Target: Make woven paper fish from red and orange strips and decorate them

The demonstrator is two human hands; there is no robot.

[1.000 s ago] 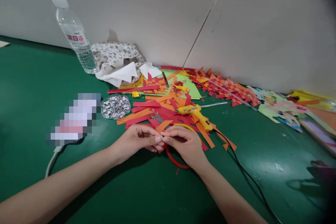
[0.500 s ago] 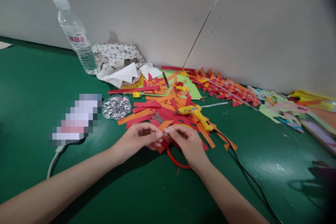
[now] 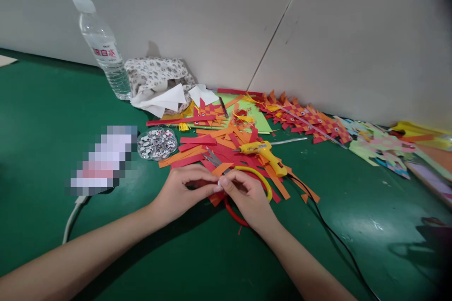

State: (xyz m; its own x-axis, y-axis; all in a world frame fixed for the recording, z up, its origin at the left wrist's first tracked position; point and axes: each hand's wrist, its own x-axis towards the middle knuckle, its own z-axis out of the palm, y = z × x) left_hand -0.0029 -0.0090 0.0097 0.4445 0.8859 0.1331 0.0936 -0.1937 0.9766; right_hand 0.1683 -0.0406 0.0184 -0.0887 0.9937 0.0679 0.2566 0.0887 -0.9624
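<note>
My left hand (image 3: 189, 190) and my right hand (image 3: 247, 197) meet fingertip to fingertip over a heap of red and orange paper strips (image 3: 226, 148). Both are closed in a pinch. Whatever lies between the fingertips is too small and too covered to make out. Beneath them is a pair of scissors (image 3: 269, 188) with a red and yellow handle, its blades pointing away over the strips and partly hidden by an orange strip (image 3: 223, 168). Just beyond my right hand, a yellow hot glue gun (image 3: 263, 150) lies on the strips with its clear stick out the back.
A clear dish of googly eyes (image 3: 157, 143) sits left of the strips, beside a blurred phone (image 3: 104, 157) on a cable. Behind stand a water bottle (image 3: 106, 51) and a tissue pouch (image 3: 160, 73). Woven paper fish (image 3: 305, 115) lie along the wall. The glue gun's black cord (image 3: 339, 235) runs right.
My fingers have shifted slightly, the left ones straightening and the hands drawing closer together. More of the scissors' yellow handle shows. Everything else lies as before.
</note>
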